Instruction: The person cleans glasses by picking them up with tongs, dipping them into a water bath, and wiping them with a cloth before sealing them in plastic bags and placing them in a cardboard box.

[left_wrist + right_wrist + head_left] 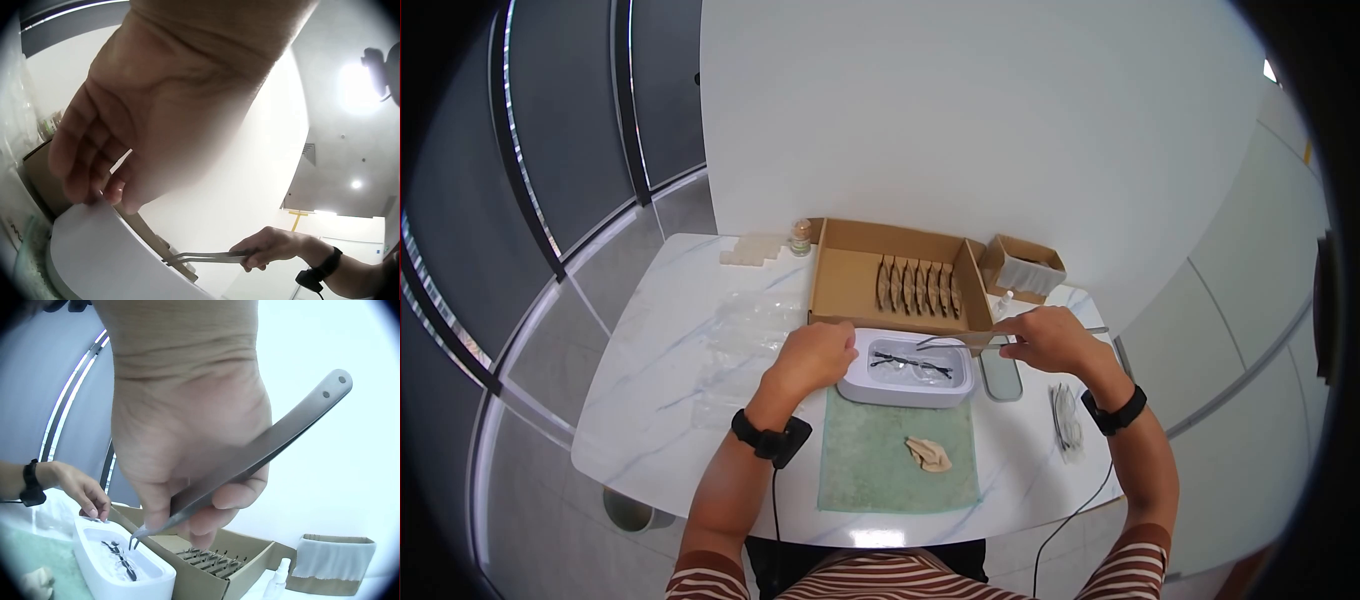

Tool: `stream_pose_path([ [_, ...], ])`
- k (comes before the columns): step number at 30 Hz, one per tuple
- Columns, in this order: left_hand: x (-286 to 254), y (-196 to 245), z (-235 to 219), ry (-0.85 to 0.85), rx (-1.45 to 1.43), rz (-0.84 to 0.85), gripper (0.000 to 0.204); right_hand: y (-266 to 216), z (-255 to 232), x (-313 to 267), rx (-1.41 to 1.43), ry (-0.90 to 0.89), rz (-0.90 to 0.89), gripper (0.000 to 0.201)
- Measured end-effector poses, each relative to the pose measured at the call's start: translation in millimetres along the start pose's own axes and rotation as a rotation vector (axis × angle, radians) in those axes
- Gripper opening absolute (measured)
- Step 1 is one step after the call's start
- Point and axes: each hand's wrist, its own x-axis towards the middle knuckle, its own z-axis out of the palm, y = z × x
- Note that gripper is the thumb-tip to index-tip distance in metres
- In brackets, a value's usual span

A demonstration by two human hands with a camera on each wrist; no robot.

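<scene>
A pair of dark-framed glasses (912, 366) lies in clear liquid inside a white oval tub (905, 395), apparently an ultrasonic cleaner. My left hand (815, 352) rests its loosely bent fingertips on the tub's left rim; the left wrist view shows them right at the edge. Above the tub's right end, my right hand (1050, 338) holds long metal tweezers (250, 453) between thumb and fingers. Their bent tips (134, 540) stand slightly apart over the basin, close to the glasses in the right wrist view.
Under the tub's front lies a green mat (860, 470) with a crumpled beige cloth (930, 455). Behind stands a cardboard box (845, 275) holding a row of thin brown pieces. A spray bottle (278, 578), smaller box (1025, 272) and grey-green tray (1001, 380) are right; clear plastic bags (745, 325) lie left.
</scene>
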Motion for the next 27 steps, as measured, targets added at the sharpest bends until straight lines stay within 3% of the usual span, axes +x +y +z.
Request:
stream_pose_path([
  [15, -1.8, -0.6, 2.7, 0.025, 0.003, 0.007, 0.022, -16.6, 16.3, -16.5, 0.065, -0.068, 0.004, 0.032],
  [27, -2.0, -0.6, 1.2, 0.008, 0.015, 0.023, 0.025, -14.6, 19.5, -17.6, -0.053, 0.066, 0.025, 0.030],
])
